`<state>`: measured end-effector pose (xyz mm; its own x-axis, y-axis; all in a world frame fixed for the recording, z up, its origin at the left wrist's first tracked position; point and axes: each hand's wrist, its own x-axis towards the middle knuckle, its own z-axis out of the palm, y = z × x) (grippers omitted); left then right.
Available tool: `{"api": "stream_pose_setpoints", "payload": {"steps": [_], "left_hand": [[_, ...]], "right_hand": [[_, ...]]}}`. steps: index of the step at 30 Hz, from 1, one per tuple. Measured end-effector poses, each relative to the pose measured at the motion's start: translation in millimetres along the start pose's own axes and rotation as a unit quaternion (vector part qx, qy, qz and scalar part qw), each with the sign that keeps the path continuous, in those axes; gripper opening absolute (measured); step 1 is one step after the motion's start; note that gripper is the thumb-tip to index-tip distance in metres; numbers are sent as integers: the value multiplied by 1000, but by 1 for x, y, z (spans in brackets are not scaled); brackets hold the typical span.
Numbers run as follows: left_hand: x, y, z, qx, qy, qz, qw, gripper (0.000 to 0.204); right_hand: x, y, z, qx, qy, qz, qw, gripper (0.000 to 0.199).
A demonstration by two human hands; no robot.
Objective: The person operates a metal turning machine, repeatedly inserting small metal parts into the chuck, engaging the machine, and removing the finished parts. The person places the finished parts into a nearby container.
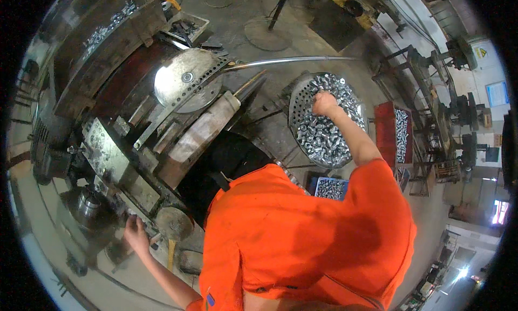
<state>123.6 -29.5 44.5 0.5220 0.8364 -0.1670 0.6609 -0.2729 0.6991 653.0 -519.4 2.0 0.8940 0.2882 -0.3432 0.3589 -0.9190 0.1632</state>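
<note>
Round perforated tray [294, 114]: one, dark metal, stood on the floor side in front of the person; taken as landmark. Contents: a heap of small shiny metal parts [324, 139], covering most of the tray and leaving its left margin of holes bare.

Right hand [324, 103]: lay over the upper half of the tray, at the heap, fingers curled inward; whether they pinched a part could not be told.

Left hand [136, 234]: well to the left of the tray and nearer the person, at the lower end of a grimy metal machine [110, 154], fingers bent; the view there was small and dim, so contact or grip could not be told. Beside it, toward the tray, a round dull fitting [174, 223].

Large bright disc [186, 76]: left of the tray, with a perforated bar [181, 99] across it. Long metal rod [291, 59]: beyond the tray.

Red crate [385, 130]: just right of the tray, holding similar small pieces. Blue bin [312, 186]: on the tray's near side, likewise filled.

Orange garment [302, 230]: worn by the person, nearer than the tray.
</note>
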Motion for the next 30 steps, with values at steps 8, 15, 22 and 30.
{"api": "stream_pose_setpoints", "payload": {"steps": [8, 15, 22, 30], "left_hand": [[-3, 1, 1, 102, 47, 17, 994, 26], [-7, 29, 0, 63, 16, -46, 997, 26], [-24, 52, -17, -95, 59, 18, 994, 22], [-21, 178, 9, -202, -4, 45, 978, 30]], "right_hand": [[-11, -35, -6, -108, -53, -22, 992, 39], [2, -34, -11, -1, -12, -25, 1000, 38], [-13, -47, -45, 342, 34, -171, 923, 38], [-120, -263, -153, 429, 8, -608, 668, 42]]}}
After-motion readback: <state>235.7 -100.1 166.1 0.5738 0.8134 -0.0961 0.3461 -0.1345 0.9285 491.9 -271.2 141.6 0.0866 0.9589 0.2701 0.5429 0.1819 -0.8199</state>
